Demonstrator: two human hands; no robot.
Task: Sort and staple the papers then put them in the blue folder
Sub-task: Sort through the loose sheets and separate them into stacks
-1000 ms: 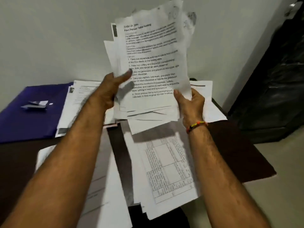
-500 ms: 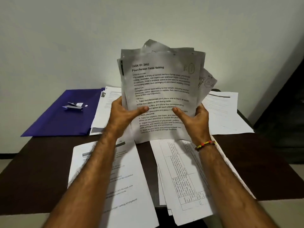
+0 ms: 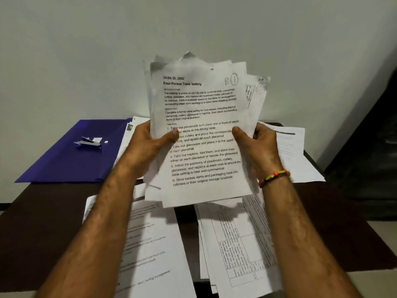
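Observation:
A loose stack of printed papers (image 3: 202, 117) stands upright above the dark table (image 3: 43, 229). Its top sheet is headed "Four-Person Table Setting" and marked B1 by hand. My left hand (image 3: 150, 147) grips the stack's left edge, thumb across the front. On the right edge my right hand (image 3: 255, 147) holds it the same way, a beaded band on the wrist. At the back left lies the blue folder (image 3: 64, 160), flat, with a small stapler (image 3: 88, 142) on top of it.
More sheets lie on the table: one pile at the front left (image 3: 150, 254), one with printed tables at the front right (image 3: 236, 244), others at the back right (image 3: 296, 151) and behind my left hand (image 3: 131, 130). A pale wall (image 3: 107, 50) stands right behind the table.
Both hands lowered the paper stack from high up and squared it, its sheets now more even. The view tilted down and pulled back, showing more of the table.

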